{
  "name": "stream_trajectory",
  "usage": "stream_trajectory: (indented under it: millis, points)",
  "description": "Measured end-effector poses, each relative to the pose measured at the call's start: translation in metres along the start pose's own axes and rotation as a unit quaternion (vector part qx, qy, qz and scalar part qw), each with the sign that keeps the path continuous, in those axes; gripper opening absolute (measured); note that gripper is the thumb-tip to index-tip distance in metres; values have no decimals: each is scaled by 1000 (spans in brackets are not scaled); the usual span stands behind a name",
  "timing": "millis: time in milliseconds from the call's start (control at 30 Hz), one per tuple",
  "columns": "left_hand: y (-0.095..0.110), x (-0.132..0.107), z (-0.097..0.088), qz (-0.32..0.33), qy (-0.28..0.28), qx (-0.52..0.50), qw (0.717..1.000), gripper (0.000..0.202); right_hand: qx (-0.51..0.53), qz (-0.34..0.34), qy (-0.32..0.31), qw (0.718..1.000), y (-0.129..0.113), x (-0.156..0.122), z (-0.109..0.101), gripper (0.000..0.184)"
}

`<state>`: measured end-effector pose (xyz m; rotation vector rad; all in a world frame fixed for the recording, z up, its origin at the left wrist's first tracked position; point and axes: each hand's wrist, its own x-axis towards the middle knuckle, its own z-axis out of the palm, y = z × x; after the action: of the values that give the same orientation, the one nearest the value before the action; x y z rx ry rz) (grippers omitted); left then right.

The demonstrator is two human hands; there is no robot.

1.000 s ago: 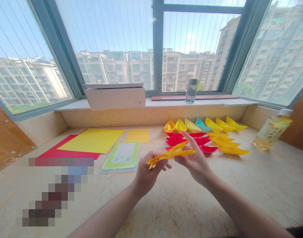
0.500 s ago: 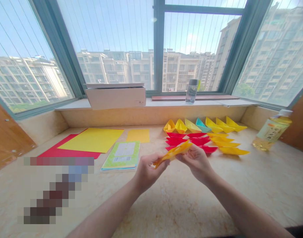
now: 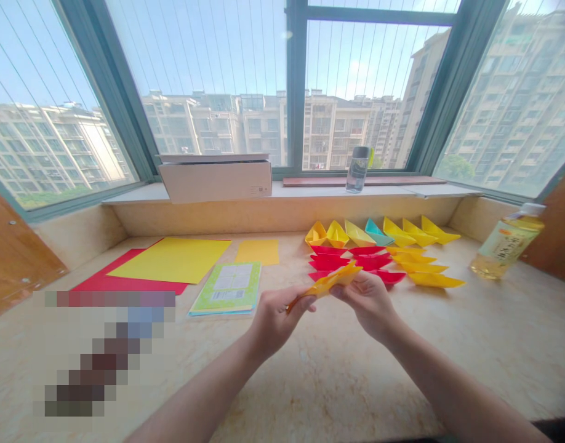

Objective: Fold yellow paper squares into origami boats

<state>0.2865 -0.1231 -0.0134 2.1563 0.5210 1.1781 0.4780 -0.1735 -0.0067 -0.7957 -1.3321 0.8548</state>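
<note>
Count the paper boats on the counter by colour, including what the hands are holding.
Yellow paper boats: 10
Red paper boats: 6
Teal paper boat: 1
Folded yellow paper, held by left hand and right hand: 1
Total: 18

We've got v. bright daylight coming thru the big window [image 3: 296,92] ahead, w/ the sky [image 3: 208,49] pale & hazy behind the glass. The surface [image 3: 356,381] is evenly lit w/ a warm sheen, only faint shadows under the boats [image 3: 434,280]. Left hand [image 3: 282,320] & right hand [image 3: 368,307] look a bit soft at the edges, folded paper [image 3: 328,283] too. Wide lens bends the window frames & far buildings [image 3: 508,104] at the sides. Bottle [image 3: 508,246] glows from backlight. Big pixelated patch [image 3: 102,351] blocks lower left, so we can't judge detail there.
</note>
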Motion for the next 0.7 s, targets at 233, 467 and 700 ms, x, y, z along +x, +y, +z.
stream_trajectory:
  millis: [233, 467, 700]
  points:
    - [11, 8, -11, 10, -46, 62, 997, 18, -42, -23, -17, 999, 5, 2, -4, 8]
    - [18, 10, -18, -8, -105, 109, 988, 22, -126, -8, -48, 991, 13, -2, -2, 12]
    - [14, 6, -9, 11, -87, 106, 990, 26, -144, 3, -46, 989, 8, -3, -1, 16]
